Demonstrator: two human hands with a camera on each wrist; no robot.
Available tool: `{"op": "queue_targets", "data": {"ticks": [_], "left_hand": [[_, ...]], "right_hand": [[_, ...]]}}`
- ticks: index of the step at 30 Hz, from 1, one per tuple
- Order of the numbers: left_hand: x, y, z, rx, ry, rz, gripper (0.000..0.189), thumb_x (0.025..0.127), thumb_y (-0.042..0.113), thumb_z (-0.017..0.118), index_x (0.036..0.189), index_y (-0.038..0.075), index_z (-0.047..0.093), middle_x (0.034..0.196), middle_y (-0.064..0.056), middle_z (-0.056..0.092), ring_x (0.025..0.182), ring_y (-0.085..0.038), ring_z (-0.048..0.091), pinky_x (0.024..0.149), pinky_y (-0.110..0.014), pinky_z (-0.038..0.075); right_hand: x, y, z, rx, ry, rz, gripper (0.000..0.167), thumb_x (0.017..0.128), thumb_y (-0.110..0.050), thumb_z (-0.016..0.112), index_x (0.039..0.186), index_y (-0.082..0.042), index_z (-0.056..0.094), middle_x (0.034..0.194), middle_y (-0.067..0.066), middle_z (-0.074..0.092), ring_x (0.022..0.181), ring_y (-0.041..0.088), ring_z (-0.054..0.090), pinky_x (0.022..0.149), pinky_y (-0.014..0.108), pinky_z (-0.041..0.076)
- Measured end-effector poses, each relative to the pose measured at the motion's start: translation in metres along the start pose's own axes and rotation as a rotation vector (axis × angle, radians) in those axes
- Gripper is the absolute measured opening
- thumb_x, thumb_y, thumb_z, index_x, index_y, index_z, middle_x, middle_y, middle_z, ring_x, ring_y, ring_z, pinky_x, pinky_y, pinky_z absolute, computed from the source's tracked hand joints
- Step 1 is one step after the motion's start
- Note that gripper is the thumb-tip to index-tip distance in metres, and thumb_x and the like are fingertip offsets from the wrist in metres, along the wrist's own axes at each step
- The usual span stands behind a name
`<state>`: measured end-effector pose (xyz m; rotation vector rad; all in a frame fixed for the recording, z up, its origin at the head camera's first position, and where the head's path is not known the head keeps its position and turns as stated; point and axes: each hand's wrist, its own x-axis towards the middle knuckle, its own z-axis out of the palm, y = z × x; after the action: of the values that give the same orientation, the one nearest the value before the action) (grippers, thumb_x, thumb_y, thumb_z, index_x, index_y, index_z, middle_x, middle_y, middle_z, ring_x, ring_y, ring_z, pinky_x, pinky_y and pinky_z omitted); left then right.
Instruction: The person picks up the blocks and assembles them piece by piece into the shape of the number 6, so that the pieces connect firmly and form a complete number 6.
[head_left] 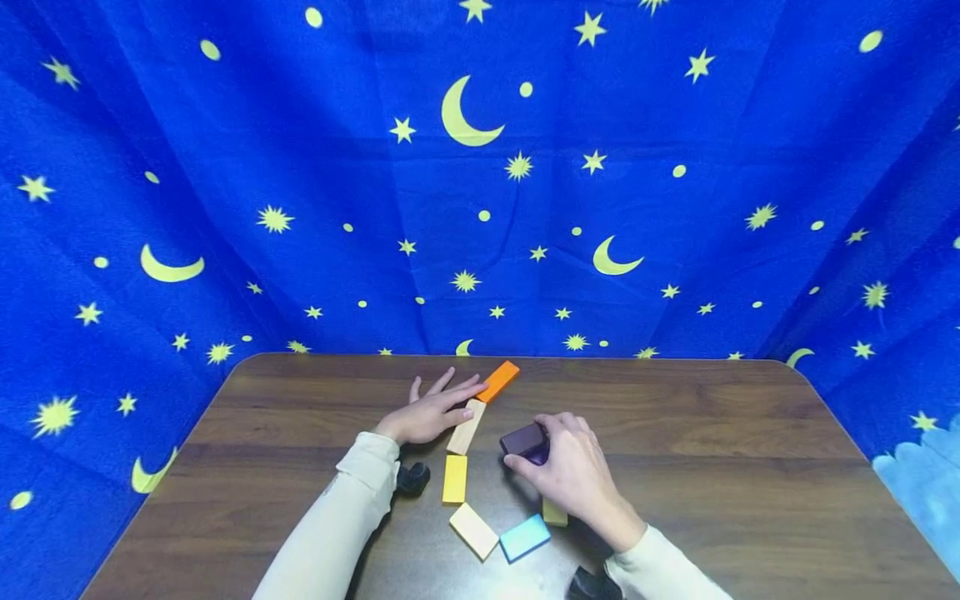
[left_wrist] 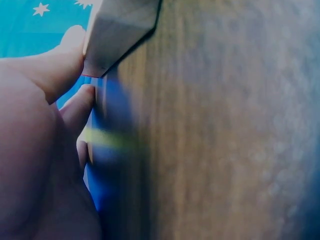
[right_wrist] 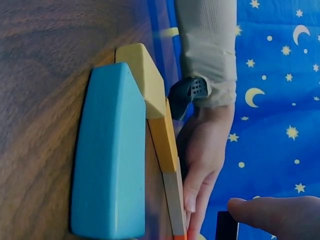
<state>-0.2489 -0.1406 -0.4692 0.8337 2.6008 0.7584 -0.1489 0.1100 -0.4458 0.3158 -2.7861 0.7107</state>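
My right hand (head_left: 573,467) grips a dark brown block (head_left: 521,440) between thumb and fingers. A dark purple surface shows just below that block; whether it is a separate piece I cannot tell. Beyond it, my left hand (head_left: 427,417) has its fingers stretched out, with a fingertip at the orange block (head_left: 501,379) and the thumb at a bare wooden block (head_left: 467,427). From there a curved row runs toward me: a yellow block (head_left: 454,479), a cream block (head_left: 475,531), a blue block (right_wrist: 109,150) and a pale yellow block (head_left: 555,512), partly hidden by my right hand.
The blocks lie on a brown wood-grain table (head_left: 712,458). A blue curtain (head_left: 375,208) with yellow moons and stars hangs behind it and at both sides. Black wrist devices sit beside both cuffs, near the row of blocks.
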Motion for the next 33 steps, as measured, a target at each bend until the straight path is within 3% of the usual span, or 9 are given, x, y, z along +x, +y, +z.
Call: {"op": "queue_targets", "data": {"ticks": [33], "left_hand": [[0.002, 0.001, 0.001, -0.012, 0.002, -0.019, 0.053, 0.108, 0.042, 0.042, 0.159, 0.030, 0.033, 0.166, 0.004, 0.022, 0.154, -0.033, -0.003, 0.109, -0.071, -0.017]], "right_hand": [[0.008, -0.016, 0.019, -0.022, -0.045, -0.055, 0.065, 0.071, -0.050, 0.085, 0.110, -0.001, 0.072, 0.100, 0.014, 0.067, 0.095, 0.031, 0.060, 0.082, 0.045, 0.048]]}}
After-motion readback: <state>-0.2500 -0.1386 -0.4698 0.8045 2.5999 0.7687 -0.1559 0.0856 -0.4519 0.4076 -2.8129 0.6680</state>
